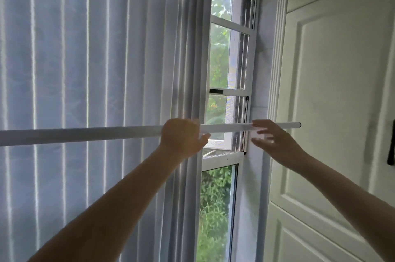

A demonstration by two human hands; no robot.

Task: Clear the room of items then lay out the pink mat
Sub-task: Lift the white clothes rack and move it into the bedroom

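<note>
white pole (96,133) runs level from 9 o'clock to 3 o'clock across the grey curtain (85,58). left hand (181,136) is wrapped around it near mid-length, likely to carry the weight. right hand (275,139), fingers spread and blurred, touches or nears the end at the window (226,69), probably to steer it. pink mat: not in view.
</note>
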